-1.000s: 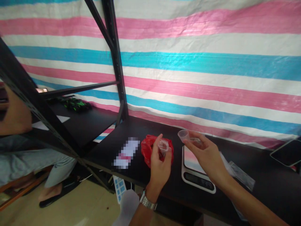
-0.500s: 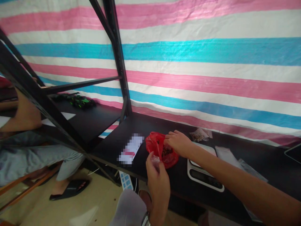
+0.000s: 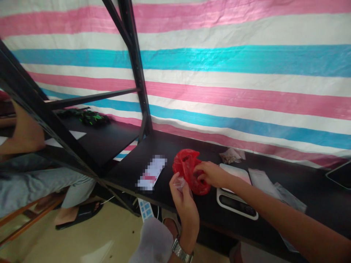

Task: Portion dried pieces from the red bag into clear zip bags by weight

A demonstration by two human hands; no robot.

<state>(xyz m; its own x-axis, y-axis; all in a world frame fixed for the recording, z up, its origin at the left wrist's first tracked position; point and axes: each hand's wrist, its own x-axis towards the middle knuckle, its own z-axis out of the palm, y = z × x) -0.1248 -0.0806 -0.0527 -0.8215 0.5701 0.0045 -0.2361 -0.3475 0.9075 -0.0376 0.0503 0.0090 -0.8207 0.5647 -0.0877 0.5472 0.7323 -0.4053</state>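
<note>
A crumpled red plastic bag (image 3: 185, 162) sits on the black table; small brown pieces inside it barely show. My left hand (image 3: 185, 206), with a metal watch at the wrist, is closed on a small clear plastic bag (image 3: 179, 183) in front of the red bag. At the red bag's right side, the curled fingers of my right hand (image 3: 212, 174) dip into its mouth; what they pinch, if anything, is hidden. Beneath my right forearm lies a white kitchen scale (image 3: 238, 207), partly covered by the arm.
A filled clear bag (image 3: 230, 156) lies behind the scale, and flat clear bags (image 3: 264, 182) lie to its right. A blurred-out paper (image 3: 152, 173) is left of the red bag. Black metal posts (image 3: 139, 73) stand at left, with another person's legs (image 3: 46, 190) beyond. A dark device (image 3: 341, 175) is far right.
My right hand has drawn back slightly toward me, fingers now curled lower in the red bag. The red bag's rim has shifted and folded over. My left hand keeps the small clear bag.
</note>
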